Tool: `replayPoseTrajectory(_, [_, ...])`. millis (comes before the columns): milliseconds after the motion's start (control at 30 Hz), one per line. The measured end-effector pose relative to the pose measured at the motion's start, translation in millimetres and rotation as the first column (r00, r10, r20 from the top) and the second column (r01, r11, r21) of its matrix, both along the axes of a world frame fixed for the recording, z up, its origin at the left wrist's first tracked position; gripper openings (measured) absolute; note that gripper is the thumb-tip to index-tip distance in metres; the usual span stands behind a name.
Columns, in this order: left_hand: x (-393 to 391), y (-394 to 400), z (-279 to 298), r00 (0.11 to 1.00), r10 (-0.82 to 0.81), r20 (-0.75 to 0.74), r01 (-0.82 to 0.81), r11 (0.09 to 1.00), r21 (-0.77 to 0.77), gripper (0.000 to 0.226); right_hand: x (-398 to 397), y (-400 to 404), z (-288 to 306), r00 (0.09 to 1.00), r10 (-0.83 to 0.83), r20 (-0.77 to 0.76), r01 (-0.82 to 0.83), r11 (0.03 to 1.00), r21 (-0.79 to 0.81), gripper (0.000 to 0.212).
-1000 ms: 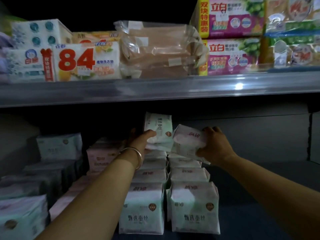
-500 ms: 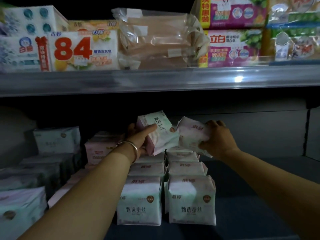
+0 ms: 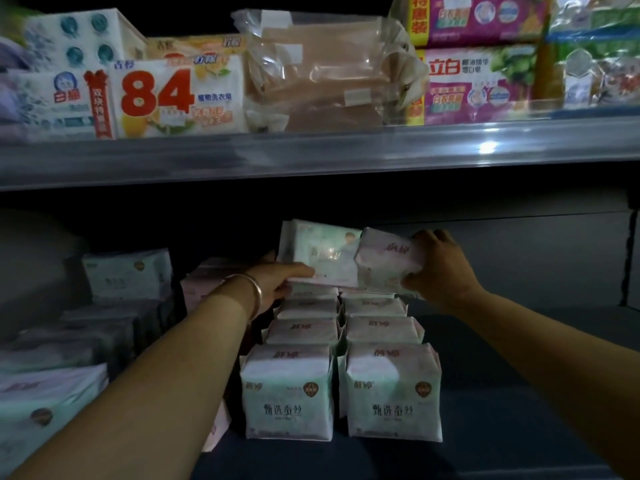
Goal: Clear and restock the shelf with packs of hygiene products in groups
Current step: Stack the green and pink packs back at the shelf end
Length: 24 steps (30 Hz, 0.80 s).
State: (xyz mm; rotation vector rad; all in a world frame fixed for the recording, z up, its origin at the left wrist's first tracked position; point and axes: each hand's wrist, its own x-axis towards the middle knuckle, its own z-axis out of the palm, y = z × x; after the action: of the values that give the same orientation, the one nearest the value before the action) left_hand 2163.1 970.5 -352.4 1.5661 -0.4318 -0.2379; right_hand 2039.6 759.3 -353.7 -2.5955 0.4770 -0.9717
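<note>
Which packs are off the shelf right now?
Only two: the pack the left hand holds and the pack the right hand holds.

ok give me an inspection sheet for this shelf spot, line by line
surface: dark lower shelf, bare to the right of the rows
job's things: two rows of packs; a held mint pack and a held pink pack at the back
clutter: blurred packs at left
grippers: left hand holds the mint pack; right hand holds the pink pack
cables: nothing seen
surroundings: upper shelf with soap packs
</note>
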Motion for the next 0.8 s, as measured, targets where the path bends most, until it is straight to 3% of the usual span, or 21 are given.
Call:
replayPoseTrajectory(100, [8,-2,-3,0.994,0.017,0.111,-0.038,0.981,0.191,0.072,10,4,-6,1.0,0.03,0.0,-0.03,0.999,-0.033,0.065])
replayPoseTrajectory(167, [35,-7,-16,0.978,0.085,0.188,-0.127,0.966,0.223,0.114,16,7,-10,0.999,0.051,-0.004,-0.051,0.997,-0.051,0.064])
replayPoseTrajectory(233, [45,-9,-24,0.96,0.14,0.241,-0.198,0.952,0.232,0.129,22,9,-13,0.998,0.059,-0.019,-0.061,0.995,-0.074,0.062])
replayPoseTrajectory(467, [39,-15,-40,0.811,0.177,0.558,-0.452,0.795,0.404,0.12,32,9,-23,0.995,0.071,-0.074,-0.08,0.99,-0.114,0.06])
replayPoseTrajectory(667, [45,-21,-44,0.742,0.149,0.654,-0.51,0.758,0.407,0.092,35,0,-25,0.996,0.075,-0.052,-0.077,0.997,-0.032,0.064])
replayPoseTrajectory(800, [39,-17,-40,0.763,0.135,0.633,-0.498,0.746,0.442,0.093,34,-6,-23,0.995,0.09,-0.04,-0.087,0.994,0.063,0.071])
